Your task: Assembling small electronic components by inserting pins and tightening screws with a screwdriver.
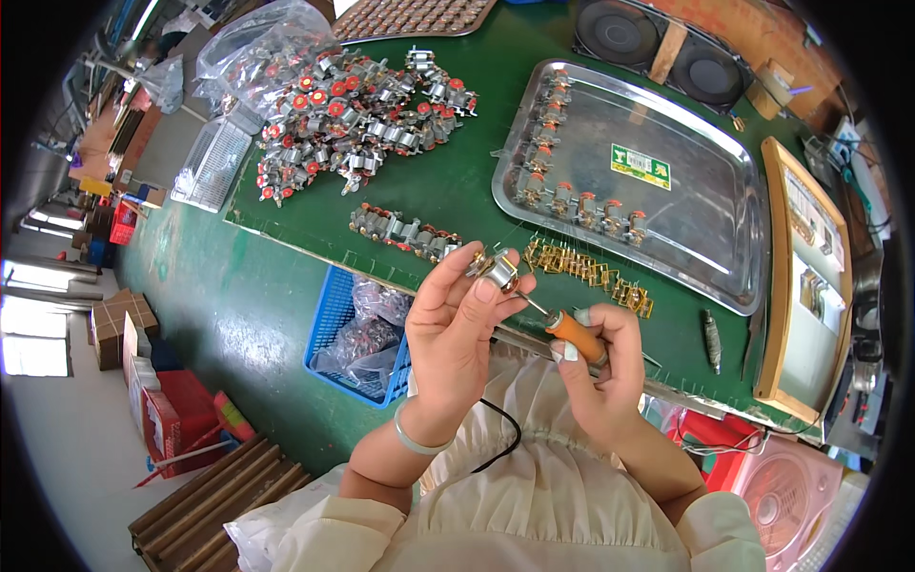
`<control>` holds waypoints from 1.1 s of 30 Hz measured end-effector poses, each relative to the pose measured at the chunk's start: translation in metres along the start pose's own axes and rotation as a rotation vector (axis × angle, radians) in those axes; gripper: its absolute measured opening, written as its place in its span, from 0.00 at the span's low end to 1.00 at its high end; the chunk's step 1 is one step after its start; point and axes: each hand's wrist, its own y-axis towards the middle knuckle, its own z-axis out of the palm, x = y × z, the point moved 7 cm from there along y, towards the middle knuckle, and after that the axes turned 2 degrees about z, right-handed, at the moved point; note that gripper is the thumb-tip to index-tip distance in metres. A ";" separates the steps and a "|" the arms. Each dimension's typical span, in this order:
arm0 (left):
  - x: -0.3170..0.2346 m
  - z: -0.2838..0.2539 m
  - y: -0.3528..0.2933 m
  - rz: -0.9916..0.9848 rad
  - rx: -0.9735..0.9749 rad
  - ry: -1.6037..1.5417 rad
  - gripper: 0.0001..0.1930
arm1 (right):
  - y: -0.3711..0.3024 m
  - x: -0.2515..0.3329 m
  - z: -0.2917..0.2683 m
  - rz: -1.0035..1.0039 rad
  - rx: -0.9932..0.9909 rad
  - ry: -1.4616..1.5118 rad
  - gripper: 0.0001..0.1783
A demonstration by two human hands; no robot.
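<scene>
My left hand [456, 329] pinches a small silver electric motor [498, 272] between thumb and fingers, held up above the bench's front edge. In my right hand [607, 367] is an orange-handled tool [575, 334] with a thin metal shaft. The shaft points up and left, its tip close to the motor; whether they touch I cannot tell. Just beyond my left hand lies a row of similar motors [405, 232]. Several brass-coloured brackets [586, 267] lie in a line beyond my right hand.
A heap of red-capped motors [329, 119] covers the bench's [486, 124] left part. Motors line two sides of a steel tray [686, 229]. A wood-framed case [805, 286] stands at right, two speakers [658, 48] at the back. A blue basket [329, 329] of bags sits below the edge.
</scene>
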 end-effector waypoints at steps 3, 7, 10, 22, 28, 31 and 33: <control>-0.003 -0.003 -0.003 0.069 -0.015 0.010 0.17 | -0.002 -0.012 0.001 0.344 0.173 0.131 0.07; 0.002 -0.004 -0.002 0.061 -0.010 -0.026 0.17 | -0.013 -0.033 0.021 0.806 0.328 0.834 0.07; 0.001 -0.003 -0.002 0.070 -0.019 -0.052 0.17 | 0.001 -0.005 0.007 0.302 -0.028 0.241 0.12; 0.005 -0.008 -0.003 0.014 -0.013 -0.075 0.16 | 0.002 -0.023 0.014 0.719 0.377 0.346 0.24; 0.005 -0.011 0.001 -0.030 -0.001 -0.042 0.16 | 0.024 0.005 -0.021 0.219 0.209 -0.050 0.10; 0.011 -0.011 0.005 -0.087 0.154 0.131 0.15 | 0.038 0.017 -0.055 0.162 0.046 0.071 0.18; 0.016 -0.009 0.005 -0.037 0.248 0.298 0.15 | 0.044 0.029 -0.062 0.210 0.002 0.137 0.18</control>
